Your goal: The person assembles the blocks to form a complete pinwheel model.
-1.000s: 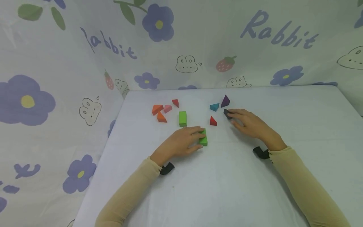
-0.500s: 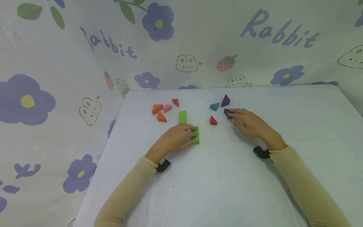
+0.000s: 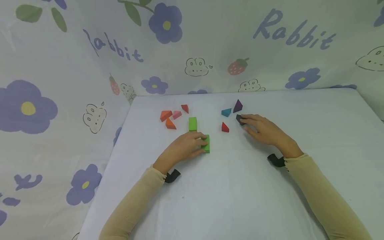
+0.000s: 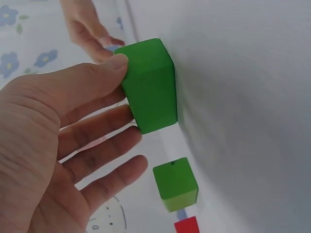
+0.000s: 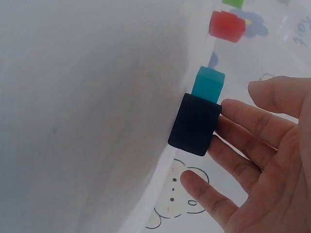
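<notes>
In the head view my left hand (image 3: 184,148) holds a green block (image 3: 207,148) on the white table. The left wrist view shows its thumb (image 4: 99,77) on one edge of that block and the other fingers along its side. A second green block (image 3: 192,123) lies just beyond the hand. My right hand (image 3: 262,130) rests its fingertips on a small black block (image 5: 195,125). Its thumb (image 5: 279,96) stands apart from the block in the right wrist view. Near it are a teal block (image 3: 226,112), a purple triangular block (image 3: 238,106) and a red triangular block (image 3: 225,127).
Toward the back left sit two orange blocks (image 3: 166,115), a pink block (image 3: 177,114) and another red block (image 3: 185,108). A patterned cloth (image 3: 210,43) hangs behind and to the left of the white tabletop (image 3: 234,186).
My left hand has slid the green block leftward, closer to the other green block, and has been nearly still for the last half second. The right hand stays at the black block.
</notes>
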`<state>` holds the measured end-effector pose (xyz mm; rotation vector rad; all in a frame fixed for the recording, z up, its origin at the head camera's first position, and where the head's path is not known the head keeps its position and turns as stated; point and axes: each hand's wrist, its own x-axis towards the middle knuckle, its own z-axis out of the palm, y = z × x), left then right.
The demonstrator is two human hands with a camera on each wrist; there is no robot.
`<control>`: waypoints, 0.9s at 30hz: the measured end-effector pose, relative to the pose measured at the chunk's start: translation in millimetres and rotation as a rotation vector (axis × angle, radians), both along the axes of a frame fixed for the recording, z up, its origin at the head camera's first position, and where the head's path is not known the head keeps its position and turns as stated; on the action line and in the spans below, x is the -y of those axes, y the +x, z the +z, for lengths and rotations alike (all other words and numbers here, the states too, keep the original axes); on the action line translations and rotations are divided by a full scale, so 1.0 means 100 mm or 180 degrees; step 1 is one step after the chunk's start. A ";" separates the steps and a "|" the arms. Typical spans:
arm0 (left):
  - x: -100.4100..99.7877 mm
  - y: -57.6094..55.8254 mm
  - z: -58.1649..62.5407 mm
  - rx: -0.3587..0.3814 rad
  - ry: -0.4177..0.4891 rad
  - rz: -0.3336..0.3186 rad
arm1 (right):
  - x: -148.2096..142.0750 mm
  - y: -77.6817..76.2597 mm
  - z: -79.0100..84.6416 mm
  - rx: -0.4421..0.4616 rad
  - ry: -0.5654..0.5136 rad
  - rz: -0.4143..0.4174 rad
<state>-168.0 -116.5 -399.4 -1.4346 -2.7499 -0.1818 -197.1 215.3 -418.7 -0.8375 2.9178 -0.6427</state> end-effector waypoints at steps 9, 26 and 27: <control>0.21 -0.13 0.10 0.0268 0.0363 0.0643 | 0.00 -0.01 0.01 -0.0005 -0.0045 0.0016; 0.43 -0.34 -0.11 0.0422 0.0145 0.1007 | 0.00 0.00 0.01 0.0028 -0.0005 -0.0025; 0.43 -0.34 -0.11 0.0430 0.0142 0.1015 | 0.00 0.00 0.01 0.0033 -0.0007 -0.0026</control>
